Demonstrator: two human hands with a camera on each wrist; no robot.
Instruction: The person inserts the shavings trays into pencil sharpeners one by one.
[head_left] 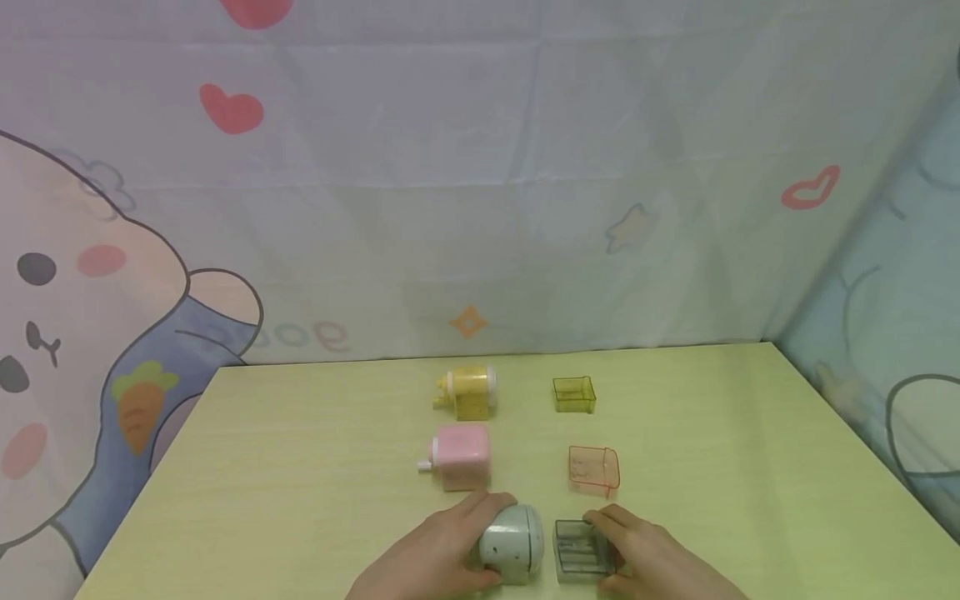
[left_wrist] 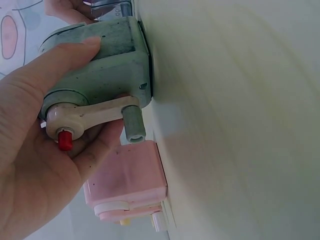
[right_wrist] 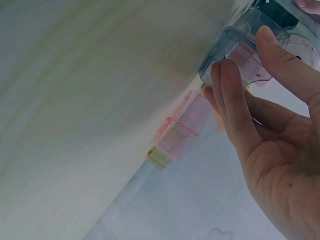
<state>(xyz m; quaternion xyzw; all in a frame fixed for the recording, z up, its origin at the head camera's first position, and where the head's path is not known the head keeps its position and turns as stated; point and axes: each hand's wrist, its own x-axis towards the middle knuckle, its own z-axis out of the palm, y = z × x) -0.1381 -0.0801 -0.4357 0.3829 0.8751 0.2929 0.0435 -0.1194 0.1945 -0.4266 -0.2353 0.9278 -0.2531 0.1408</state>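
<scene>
My left hand (head_left: pixel 442 546) grips a grey-green crank pencil sharpener (head_left: pixel 510 540) near the front of the table. In the left wrist view, the thumb lies on its body and the fingers reach round the far side. A pale crank arm and a red knob (left_wrist: pixel 65 140) show at its crank end. Just to the right, my right hand (head_left: pixel 651 554) holds a clear smoky shavings drawer (head_left: pixel 573 575) between thumb and fingers. The drawer is open side up, a small gap from the sharpener in the head view. In the right wrist view, the thumb meets the drawer's edge (right_wrist: pixel 240 42).
Behind the green sharpener stand a pink sharpener (head_left: pixel 462 457) and a yellow one (head_left: pixel 471 382), cranks to the left. A clear pink drawer (head_left: pixel 594 468) and a yellow drawer (head_left: pixel 574 396) lie to their right. A printed cloth (head_left: pixel 480 167) hangs behind the table (head_left: pixel 300 467).
</scene>
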